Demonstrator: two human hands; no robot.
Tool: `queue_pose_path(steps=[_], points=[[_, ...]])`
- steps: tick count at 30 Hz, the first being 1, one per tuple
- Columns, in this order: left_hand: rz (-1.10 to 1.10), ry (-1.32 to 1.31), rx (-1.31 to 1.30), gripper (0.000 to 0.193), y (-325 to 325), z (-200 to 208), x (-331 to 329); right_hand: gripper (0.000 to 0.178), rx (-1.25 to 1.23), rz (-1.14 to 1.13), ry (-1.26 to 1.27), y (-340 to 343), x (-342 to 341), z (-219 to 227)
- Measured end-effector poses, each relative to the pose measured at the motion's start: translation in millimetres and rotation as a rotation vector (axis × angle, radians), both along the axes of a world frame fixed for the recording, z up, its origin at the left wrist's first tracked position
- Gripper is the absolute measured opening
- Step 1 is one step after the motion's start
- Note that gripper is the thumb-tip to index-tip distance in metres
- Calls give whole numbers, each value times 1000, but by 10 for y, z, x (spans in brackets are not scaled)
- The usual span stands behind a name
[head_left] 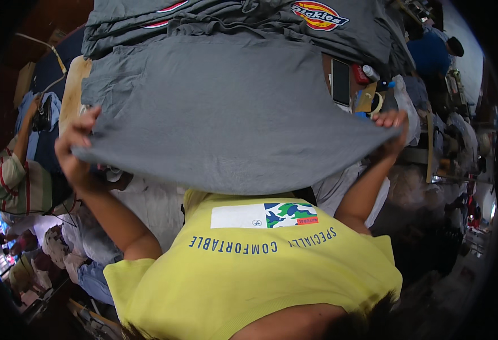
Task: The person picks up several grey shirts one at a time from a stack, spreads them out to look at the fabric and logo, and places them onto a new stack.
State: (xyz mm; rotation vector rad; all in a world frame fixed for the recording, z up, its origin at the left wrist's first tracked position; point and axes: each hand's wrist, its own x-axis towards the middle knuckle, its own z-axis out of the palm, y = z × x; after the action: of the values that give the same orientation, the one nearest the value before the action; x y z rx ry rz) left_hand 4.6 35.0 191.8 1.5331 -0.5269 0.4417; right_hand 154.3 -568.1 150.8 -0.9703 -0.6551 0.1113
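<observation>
A grey T-shirt [226,107] is stretched out in front of me, its near edge lifted and sagging in a curve above my lap. My left hand [79,141] grips the left corner of that edge between thumb and fingers. At the opposite corner my right hand [391,127] has its fingers closed over the cloth; its thumb is hidden beneath. Beyond the lifted part, the shirt's far portion lies flat, with a sleeve [110,73] at the left. More grey shirts [249,20] with colourful printed badges are heaped behind it.
Right of the shirt lie a black phone [340,83], a red object [360,74], a small white bottle [371,72] and a tape roll [377,105]. At the left, a person in a striped shirt [22,181] holds what looks like an iron [43,116]. Another person in blue [428,54] is at the far right.
</observation>
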Motion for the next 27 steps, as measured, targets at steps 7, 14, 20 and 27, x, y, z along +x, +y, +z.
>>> queue_pose_path(steps=[7, 14, 20, 27], points=[[287, 1169, -344, 25, 809, -1583, 1158, 29, -973, -244, 848, 304, 1045, -1133], [205, 908, -482, 18, 476, -1200, 674, 47, -490, -142, 711, 219, 366, -711], [365, 329, -373, 20, 641, -299, 399, 52, -235, -376, 372, 135, 71, 315], [900, -13, 33, 41, 260, 715, -215, 49, 99, -447, 92, -554, -435, 933]])
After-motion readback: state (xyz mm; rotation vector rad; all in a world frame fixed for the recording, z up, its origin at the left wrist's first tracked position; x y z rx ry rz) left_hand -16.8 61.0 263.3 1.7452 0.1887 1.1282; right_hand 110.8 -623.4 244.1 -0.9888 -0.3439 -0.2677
